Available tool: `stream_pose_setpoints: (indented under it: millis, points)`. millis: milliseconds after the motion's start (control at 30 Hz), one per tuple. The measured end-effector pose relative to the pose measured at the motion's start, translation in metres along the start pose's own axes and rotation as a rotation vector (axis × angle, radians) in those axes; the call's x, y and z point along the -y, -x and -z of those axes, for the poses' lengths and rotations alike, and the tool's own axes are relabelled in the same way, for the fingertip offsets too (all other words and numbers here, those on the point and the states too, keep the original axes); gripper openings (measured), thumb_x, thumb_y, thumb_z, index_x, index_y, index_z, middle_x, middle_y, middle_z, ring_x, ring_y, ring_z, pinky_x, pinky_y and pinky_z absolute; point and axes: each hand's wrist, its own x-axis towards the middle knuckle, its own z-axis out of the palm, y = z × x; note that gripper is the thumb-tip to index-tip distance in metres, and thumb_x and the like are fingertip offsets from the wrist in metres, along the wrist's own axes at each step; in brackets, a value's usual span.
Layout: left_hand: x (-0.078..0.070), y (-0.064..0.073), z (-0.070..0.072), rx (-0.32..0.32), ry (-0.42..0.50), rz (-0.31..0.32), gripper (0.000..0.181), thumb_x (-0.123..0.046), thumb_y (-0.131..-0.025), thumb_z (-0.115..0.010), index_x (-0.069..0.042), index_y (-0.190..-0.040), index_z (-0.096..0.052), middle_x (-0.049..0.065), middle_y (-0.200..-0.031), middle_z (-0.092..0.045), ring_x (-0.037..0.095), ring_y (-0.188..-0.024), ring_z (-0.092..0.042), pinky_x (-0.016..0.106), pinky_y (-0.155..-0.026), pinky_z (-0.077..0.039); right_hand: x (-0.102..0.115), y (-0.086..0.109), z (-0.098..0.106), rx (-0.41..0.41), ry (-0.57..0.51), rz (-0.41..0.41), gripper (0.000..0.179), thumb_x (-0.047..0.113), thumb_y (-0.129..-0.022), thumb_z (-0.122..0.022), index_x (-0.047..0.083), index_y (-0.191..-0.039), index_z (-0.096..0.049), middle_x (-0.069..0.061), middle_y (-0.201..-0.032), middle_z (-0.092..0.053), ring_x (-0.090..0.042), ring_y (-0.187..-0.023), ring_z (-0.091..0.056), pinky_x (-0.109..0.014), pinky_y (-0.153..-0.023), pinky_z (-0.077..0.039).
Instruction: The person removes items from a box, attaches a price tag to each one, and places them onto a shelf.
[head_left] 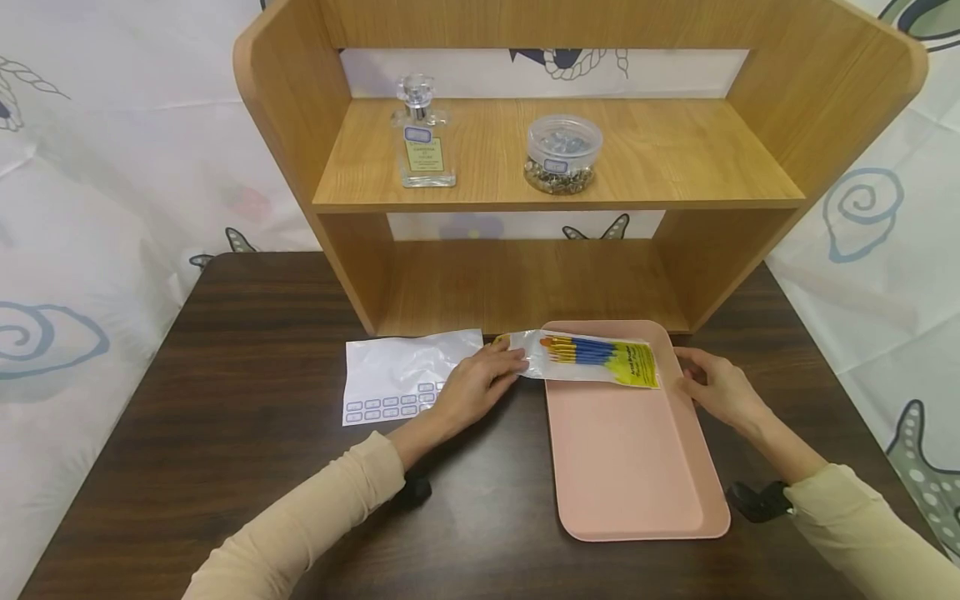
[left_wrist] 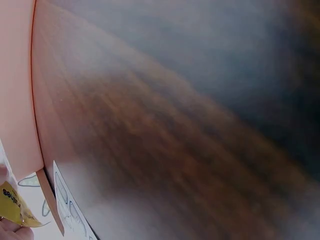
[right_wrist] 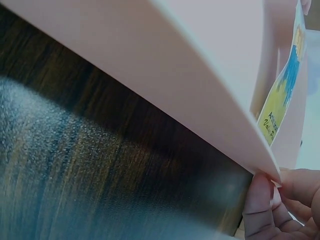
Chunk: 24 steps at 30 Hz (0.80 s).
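A clear packet of paintbrushes (head_left: 585, 350) with blue and gold handles lies across the far part of a pink tray (head_left: 626, 467). My left hand (head_left: 483, 375) grips the packet's left end, beyond the tray's left edge. Low in the left wrist view, the packet's yellow end (left_wrist: 15, 205) shows between fingertips (left_wrist: 12, 232). On the tray's right side, my right hand (head_left: 716, 385) pinches the rim near the far corner. The right wrist view shows its thumb and fingers (right_wrist: 260, 200) closed on the tray's edge, beside the packet's printed end.
A sheet of labels (head_left: 397, 375) lies partly under the left hand on the dark table (head_left: 247, 392). Behind stands a wooden shelf (head_left: 480, 187) bearing a glass perfume bottle (head_left: 425, 154) and a round lidded jar (head_left: 562, 158) of small metal-coloured pieces.
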Motion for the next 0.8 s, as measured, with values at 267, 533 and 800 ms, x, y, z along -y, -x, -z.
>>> stream_pose_setpoints:
  millis: [267, 533, 800]
  points:
    - [-0.001, 0.004, 0.003, -0.011, -0.021, -0.011, 0.018, -0.006, -0.087, -0.065, -0.008, -0.104, -0.072, 0.006, -0.117, -0.067, 0.025, -0.121, -0.054, 0.039, -0.104, -0.039, -0.001, 0.000, 0.000, 0.022, -0.024, -0.018, 0.049, 0.000, -0.089, -0.057, -0.010, -0.134, -0.040, -0.012, -0.089, -0.052, -0.014, -0.073, -0.052, -0.023, -0.058, -0.052]
    - [-0.005, 0.018, 0.017, 0.024, -0.044, -0.010, 0.018, -0.008, -0.088, -0.064, -0.011, -0.104, -0.072, 0.003, -0.117, -0.067, 0.021, -0.118, -0.057, 0.038, -0.102, -0.041, 0.000, 0.000, 0.000, 0.020, -0.016, 0.001, 0.048, 0.000, -0.089, -0.057, -0.011, -0.133, -0.041, -0.012, -0.086, -0.054, -0.012, -0.069, -0.053, -0.021, -0.054, -0.048]
    - [-0.010, 0.038, 0.036, 0.036, -0.032, -0.022, 0.020, -0.005, -0.086, -0.066, -0.012, -0.103, -0.072, 0.003, -0.115, -0.068, 0.020, -0.113, -0.060, 0.037, -0.096, -0.047, 0.000, 0.000, 0.001, 0.014, -0.007, 0.010, 0.047, 0.001, -0.090, -0.057, -0.010, -0.133, -0.041, -0.012, -0.085, -0.055, -0.011, -0.067, -0.052, -0.021, -0.053, -0.047]
